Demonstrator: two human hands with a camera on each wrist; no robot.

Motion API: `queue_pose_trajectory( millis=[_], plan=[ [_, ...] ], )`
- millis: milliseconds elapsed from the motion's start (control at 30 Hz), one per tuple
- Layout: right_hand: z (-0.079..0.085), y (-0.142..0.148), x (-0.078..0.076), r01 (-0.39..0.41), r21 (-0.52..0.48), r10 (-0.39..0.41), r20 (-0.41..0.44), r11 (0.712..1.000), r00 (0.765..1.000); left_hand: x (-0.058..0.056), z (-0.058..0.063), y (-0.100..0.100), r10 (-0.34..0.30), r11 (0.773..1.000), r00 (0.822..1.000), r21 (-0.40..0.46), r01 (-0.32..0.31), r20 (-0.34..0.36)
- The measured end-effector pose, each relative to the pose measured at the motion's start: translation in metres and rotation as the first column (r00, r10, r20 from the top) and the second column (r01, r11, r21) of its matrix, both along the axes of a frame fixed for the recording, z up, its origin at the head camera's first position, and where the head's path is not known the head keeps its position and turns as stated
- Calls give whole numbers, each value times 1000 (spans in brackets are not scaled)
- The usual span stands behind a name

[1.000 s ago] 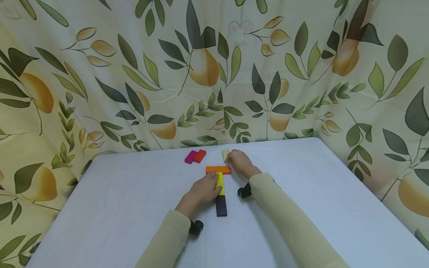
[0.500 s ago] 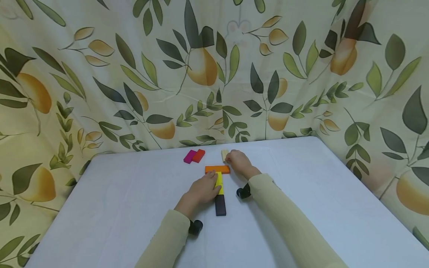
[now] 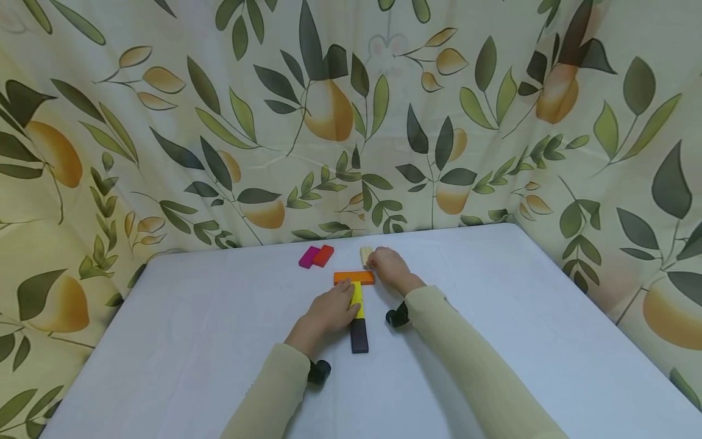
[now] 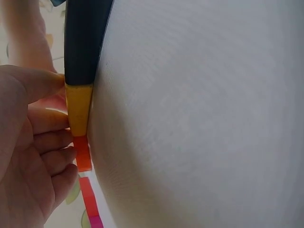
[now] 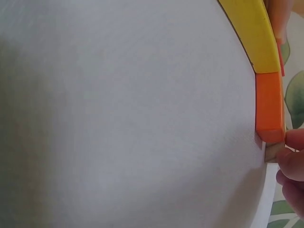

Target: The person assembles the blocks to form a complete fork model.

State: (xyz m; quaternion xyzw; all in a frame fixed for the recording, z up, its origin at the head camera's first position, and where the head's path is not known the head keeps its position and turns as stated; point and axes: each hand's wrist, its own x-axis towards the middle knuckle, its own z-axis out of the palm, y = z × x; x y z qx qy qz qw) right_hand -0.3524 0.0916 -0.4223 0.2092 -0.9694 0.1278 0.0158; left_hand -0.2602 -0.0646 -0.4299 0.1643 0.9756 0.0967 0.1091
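A T shape of flat blocks lies on the table: an orange block (image 3: 353, 278) across the top, a yellow block (image 3: 358, 309) below it, and a black block (image 3: 359, 336) at the near end. My left hand (image 3: 327, 311) rests its fingertips and thumb on the yellow block. In the left wrist view, its smaller fingers reach alongside the orange block (image 4: 82, 154). Just past the orange block, a cream block (image 3: 364, 255) is pinched by my right hand (image 3: 390, 268), whose fingers cover part of it. The right wrist view shows the cream block (image 5: 272, 152) right against the orange block's end.
A magenta block (image 3: 309, 257) and a red block (image 3: 323, 255) lie side by side, left of the cream block near the table's back edge. A leaf-and-fruit patterned curtain (image 3: 274, 152) hangs behind the white tabletop (image 3: 192, 335).
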Motion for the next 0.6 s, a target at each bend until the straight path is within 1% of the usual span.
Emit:
queue_pose_trajectory(
  millis=[333, 600],
  plan=[
    [-1, -1, 4, -19, 16, 20, -11, 1000, 1000, 0, -2, 0, 10, 1000, 1000, 10, -10, 6],
    [-2, 0, 5, -23, 23, 24, -20, 999, 1000, 0, 0, -1, 4, 1000, 1000, 4, -4, -2]
  ],
)
